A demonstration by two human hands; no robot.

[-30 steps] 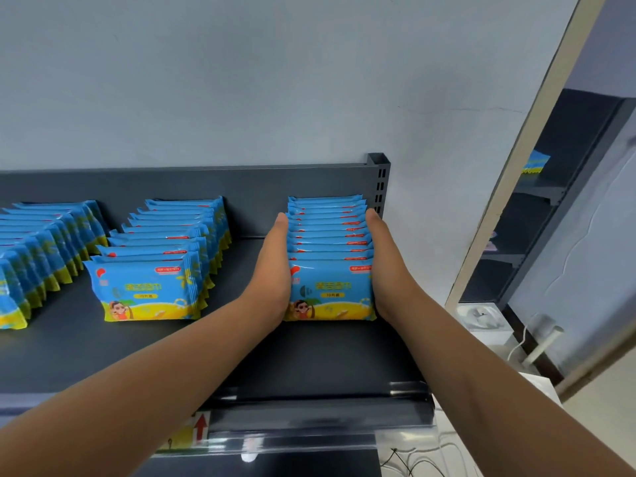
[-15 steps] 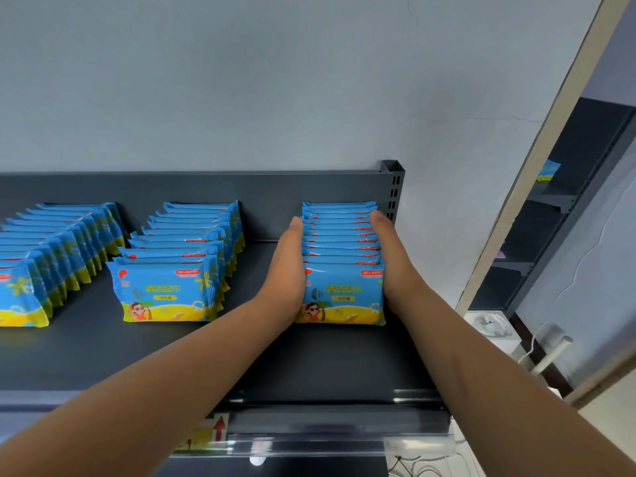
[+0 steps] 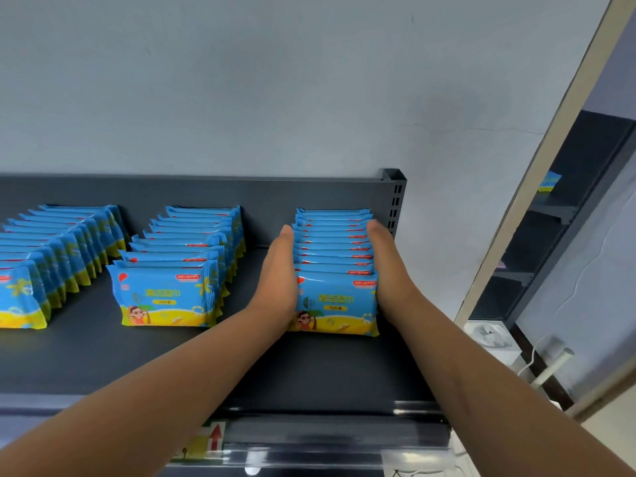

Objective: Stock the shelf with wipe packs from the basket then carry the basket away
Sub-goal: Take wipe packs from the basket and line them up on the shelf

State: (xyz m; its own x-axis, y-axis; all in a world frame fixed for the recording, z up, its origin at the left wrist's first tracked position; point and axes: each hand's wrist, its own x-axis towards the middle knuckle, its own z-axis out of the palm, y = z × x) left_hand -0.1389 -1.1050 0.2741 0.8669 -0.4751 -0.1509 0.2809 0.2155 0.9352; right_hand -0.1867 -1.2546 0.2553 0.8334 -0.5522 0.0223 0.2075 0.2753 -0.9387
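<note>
As left hand (image 3: 278, 280) and right hand (image 3: 389, 270) press glossy wipe packs (image 3: 335, 297), matte shelf (image 3: 309, 370)

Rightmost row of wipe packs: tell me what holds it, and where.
The left hand and the right hand press the rightmost row of wipe packs between flat palms, one on each side end, fingers straight. It stands on the shelf.

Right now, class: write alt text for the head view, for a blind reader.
Left hand and right hand press flat on the sides of the right row of wipe packs on a dark shelf. A middle row and left row stand beside it.
</note>
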